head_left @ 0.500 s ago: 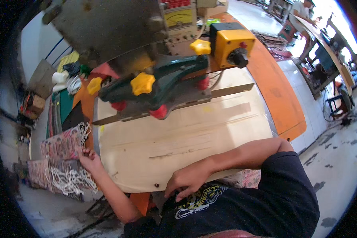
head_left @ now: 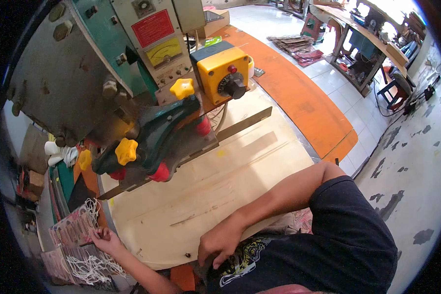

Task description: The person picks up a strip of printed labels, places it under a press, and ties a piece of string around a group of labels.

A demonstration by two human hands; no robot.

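Observation:
My left hand (head_left: 106, 240) is at the left edge of the cream work surface (head_left: 240, 188), with its fingers curled at a stack of pink printed flat pieces (head_left: 72, 228). White cords (head_left: 94, 269) hang in loops from the lower part of the stack. Whether the fingers pinch one piece cannot be made out. My right hand (head_left: 222, 240) rests at the near edge of the work surface, against my dark shirt. Its fingers hang down loosely, the thumb stands apart, and no object shows in it.
Over the surface stands a press with a dark green clamp arm (head_left: 166, 128), yellow star knobs (head_left: 126, 151) and a long metal bar (head_left: 245, 122). A yellow control box (head_left: 223, 73) with a black dial sits behind. An orange tabletop (head_left: 299, 93) curves along the right.
The view has turned to the right, so the press sits further left in the picture. Both hands stay at much the same places: left at the stack, right at the near edge.

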